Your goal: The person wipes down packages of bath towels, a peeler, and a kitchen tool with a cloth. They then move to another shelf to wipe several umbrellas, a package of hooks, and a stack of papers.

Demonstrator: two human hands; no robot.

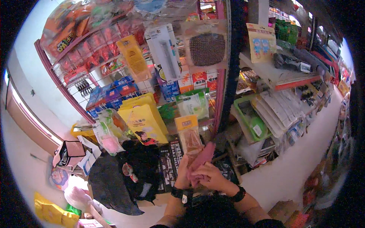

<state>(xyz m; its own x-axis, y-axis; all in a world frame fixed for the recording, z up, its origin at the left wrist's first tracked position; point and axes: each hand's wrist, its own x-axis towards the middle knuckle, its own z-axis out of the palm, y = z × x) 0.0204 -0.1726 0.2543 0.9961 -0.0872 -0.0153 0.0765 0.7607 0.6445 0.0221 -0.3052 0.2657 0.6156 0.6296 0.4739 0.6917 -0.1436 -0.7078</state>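
Note:
My left hand (pixel 182 172) grips the lower end of a clear plastic package with a yellow header card (pixel 186 125), brownish contents showing through it. A folded pink cloth (pixel 204 158) lies against the package, and my right hand (pixel 209 176) holds it with bent fingers. Both hands are close together, low in front of a wire display rack. Just behind them hang yellow packs (pixel 142 119) with a printed picture and a green-and-white pack (pixel 194 105). Part of the package's lower end is hidden by the fingers and the cloth.
Blue boxes (pixel 112 92) stand on the rack. To the right, a shelf holds a green basket (pixel 242 104) and stacked white packs (pixel 282 112). Black cloth (pixel 105 182) hangs low at left. A cardboard box (pixel 282 211) sits on the floor, lower right.

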